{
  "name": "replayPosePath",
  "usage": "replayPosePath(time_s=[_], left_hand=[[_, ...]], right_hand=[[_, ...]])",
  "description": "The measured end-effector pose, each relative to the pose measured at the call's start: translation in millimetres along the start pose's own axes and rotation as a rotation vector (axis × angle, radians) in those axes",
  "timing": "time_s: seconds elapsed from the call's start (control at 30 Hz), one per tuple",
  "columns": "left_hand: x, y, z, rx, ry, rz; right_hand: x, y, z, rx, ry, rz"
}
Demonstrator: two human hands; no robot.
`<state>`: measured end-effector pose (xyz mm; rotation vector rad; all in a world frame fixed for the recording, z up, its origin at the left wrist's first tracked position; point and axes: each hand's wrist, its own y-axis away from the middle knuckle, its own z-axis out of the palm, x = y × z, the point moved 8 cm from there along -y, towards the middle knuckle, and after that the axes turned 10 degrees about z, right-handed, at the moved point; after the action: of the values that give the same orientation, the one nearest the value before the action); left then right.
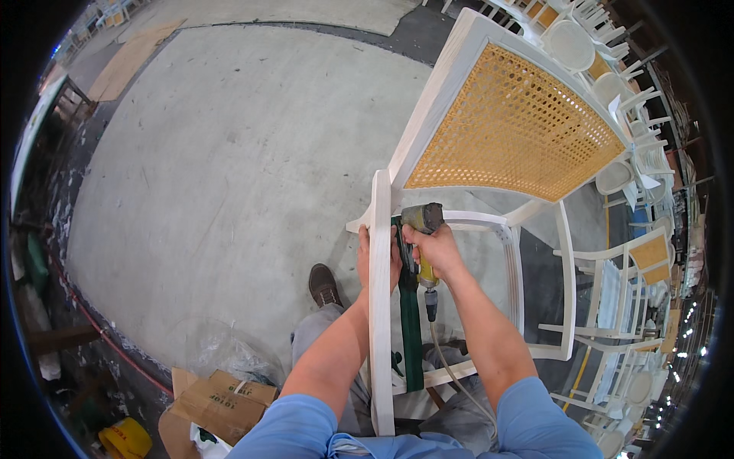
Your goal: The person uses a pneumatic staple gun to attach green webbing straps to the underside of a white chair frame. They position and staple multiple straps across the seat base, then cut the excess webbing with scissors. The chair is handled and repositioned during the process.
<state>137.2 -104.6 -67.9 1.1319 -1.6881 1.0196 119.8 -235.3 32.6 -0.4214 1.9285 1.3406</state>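
We look down on a wide grey floor (229, 168), and over its near right part, in front of our body, stands a pale wooden chair (380, 306), its back turned toward the far edge and its open frame reaching to our lap; what bears its weight below we cannot tell. A woven cane panel (520, 126) fills the back. Along the floor's right edge crowd other pale chairs (570, 44), apparently set there to leave working room on our left. By the near left corner, an opened cardboard box (229, 402) sits within easy reach of our left side, clear plastic wrap (229, 344) just behind it. A dark green strip (411, 336) runs lengthwise inside the frame, beside the near rail. Our left hand (363, 264) wraps that rail, with fingers showing on both sides, probably to steady the wood; its palm is hidden. Our right hand (436, 251) closes round the handle of a power tool (422, 219), its head turned leftward toward the rail, though its tip is not clear. A thin hose (451, 363) drops from the handle's foot toward our lap, hanging slack, presumably so the wrist turns freely.
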Motion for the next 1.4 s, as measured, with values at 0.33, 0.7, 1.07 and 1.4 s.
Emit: replayPosePath(time_s=[0.33, 0.7, 1.07, 1.4], left_hand=[[-4, 1, -1, 0.009, 0.035, -0.022], [-5, 0, 0, 0.018, 0.079, -0.043], [12, 1, 2, 0.049, -0.053, -0.023], [4, -23, -43, 0.187, -0.031, 0.040]], right_hand=[[-4, 6, 7, -0.024, 0.032, -0.008], [0, 7, -1, 0.000, 0.039, -0.002], [3, 6, -33, 0.017, 0.050, 0.017], [-16, 208, -162, 0.106, -0.066, -0.033]])
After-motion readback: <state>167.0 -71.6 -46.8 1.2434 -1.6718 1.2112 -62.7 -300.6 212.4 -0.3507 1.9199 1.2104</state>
